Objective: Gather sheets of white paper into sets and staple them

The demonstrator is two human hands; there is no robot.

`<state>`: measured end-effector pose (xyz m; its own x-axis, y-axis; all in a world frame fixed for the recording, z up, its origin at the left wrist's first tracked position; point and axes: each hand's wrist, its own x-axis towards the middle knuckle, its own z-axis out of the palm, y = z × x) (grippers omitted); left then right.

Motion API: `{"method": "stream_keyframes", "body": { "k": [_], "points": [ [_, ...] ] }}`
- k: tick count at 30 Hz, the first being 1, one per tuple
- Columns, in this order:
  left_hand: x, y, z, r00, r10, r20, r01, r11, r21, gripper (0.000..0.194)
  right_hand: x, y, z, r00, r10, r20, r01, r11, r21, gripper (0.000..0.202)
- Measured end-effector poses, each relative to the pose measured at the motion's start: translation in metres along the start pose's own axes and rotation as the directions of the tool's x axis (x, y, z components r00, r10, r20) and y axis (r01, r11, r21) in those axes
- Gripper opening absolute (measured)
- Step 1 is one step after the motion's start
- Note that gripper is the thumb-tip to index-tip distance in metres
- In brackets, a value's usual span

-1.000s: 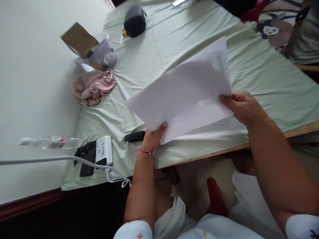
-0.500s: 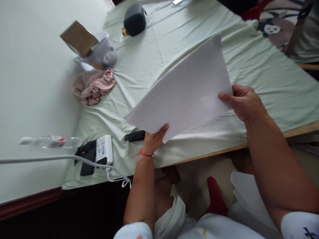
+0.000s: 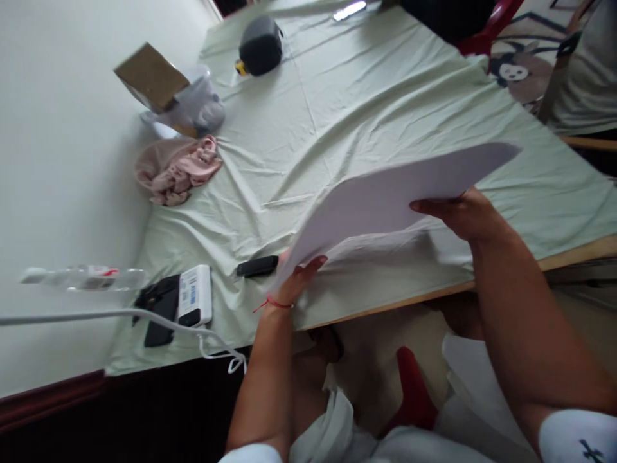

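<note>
A white sheet of paper [image 3: 380,199] is held above the front part of the table, bent in a wave and tilted. My left hand [image 3: 301,281], with a red string at the wrist, grips its lower left end with the thumb on top. My right hand [image 3: 457,212] pinches its near edge further right, the thumb on the paper and the other fingers mostly hidden behind it. Just left of my left hand, a small black case [image 3: 258,266] lies on the green cloth.
On the green tablecloth [image 3: 274,154] are a black rounded case [image 3: 261,45], a plastic bag with a cardboard box [image 3: 152,77], pink cloth [image 3: 178,170], a white device [image 3: 195,296], a black phone [image 3: 162,316] and a clear bottle [image 3: 99,278]. A person's clothing [image 3: 588,77] shows at the right.
The paper has swung flatter and lower, its far corner moving right and down, and it now curves in a wave. Both hands still grip it, the right one turned slightly.
</note>
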<state>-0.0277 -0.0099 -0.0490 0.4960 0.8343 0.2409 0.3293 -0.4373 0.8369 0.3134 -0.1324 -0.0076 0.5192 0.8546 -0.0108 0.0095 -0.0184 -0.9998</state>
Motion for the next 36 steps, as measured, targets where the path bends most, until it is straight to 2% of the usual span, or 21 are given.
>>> {"method": "stream_keyframes", "body": {
  "k": [3, 10, 14, 16, 18, 21, 25, 28, 32, 34, 36],
  "points": [
    [-0.004, -0.003, 0.002, 0.998, 0.044, -0.036, -0.043, 0.998, 0.036, 0.046, -0.004, -0.003, 0.001, 0.999, 0.012, 0.037, -0.012, 1.000, -0.011, 0.043],
    [0.000, -0.005, 0.001, 0.999, 0.044, 0.020, -0.047, 0.989, 0.139, 0.035, 0.000, 0.005, -0.004, 0.999, -0.006, 0.045, 0.012, 0.992, -0.128, 0.031],
    [0.000, 0.002, 0.004, 0.997, 0.052, -0.065, -0.045, 0.994, 0.102, 0.038, 0.003, 0.011, -0.006, 0.998, -0.007, 0.062, 0.015, 0.993, -0.120, 0.034],
    [-0.003, 0.008, 0.007, 0.996, -0.014, -0.084, 0.016, 1.000, 0.022, 0.042, 0.001, 0.010, -0.007, 0.997, 0.052, 0.057, -0.046, 0.993, -0.113, 0.027],
    [-0.008, 0.014, 0.009, 0.988, -0.145, -0.057, 0.137, 0.983, -0.118, 0.047, -0.002, 0.007, -0.008, 0.991, 0.125, 0.041, -0.121, 0.989, -0.086, 0.025],
    [-0.013, 0.022, 0.012, 0.947, -0.321, -0.013, 0.301, 0.902, -0.310, 0.054, -0.003, 0.003, -0.006, 0.984, 0.177, 0.020, -0.177, 0.984, 0.015, 0.024],
    [-0.011, 0.028, 0.013, 0.917, -0.396, -0.053, 0.339, 0.840, -0.423, 0.054, 0.000, 0.002, -0.003, 0.978, 0.207, 0.011, -0.205, 0.963, 0.174, 0.027],
    [-0.008, 0.028, 0.011, 0.919, -0.392, -0.043, 0.339, 0.841, -0.423, 0.048, 0.002, 0.002, -0.003, 0.970, 0.242, 0.026, -0.241, 0.946, 0.216, 0.036],
    [-0.010, 0.024, 0.008, 0.940, -0.340, -0.017, 0.309, 0.873, -0.378, 0.048, 0.002, 0.001, -0.004, 0.947, 0.305, 0.102, -0.318, 0.934, 0.161, 0.047],
    [-0.012, 0.024, 0.007, 0.952, -0.306, -0.012, 0.286, 0.902, -0.324, 0.049, 0.001, 0.000, -0.003, 0.961, 0.270, 0.058, -0.274, 0.958, 0.088, 0.041],
    [-0.014, 0.024, 0.007, 0.966, -0.258, -0.021, 0.246, 0.939, -0.239, 0.053, -0.001, -0.001, 0.001, 0.986, 0.167, -0.017, -0.167, 0.986, -0.010, 0.031]
  ]
}}
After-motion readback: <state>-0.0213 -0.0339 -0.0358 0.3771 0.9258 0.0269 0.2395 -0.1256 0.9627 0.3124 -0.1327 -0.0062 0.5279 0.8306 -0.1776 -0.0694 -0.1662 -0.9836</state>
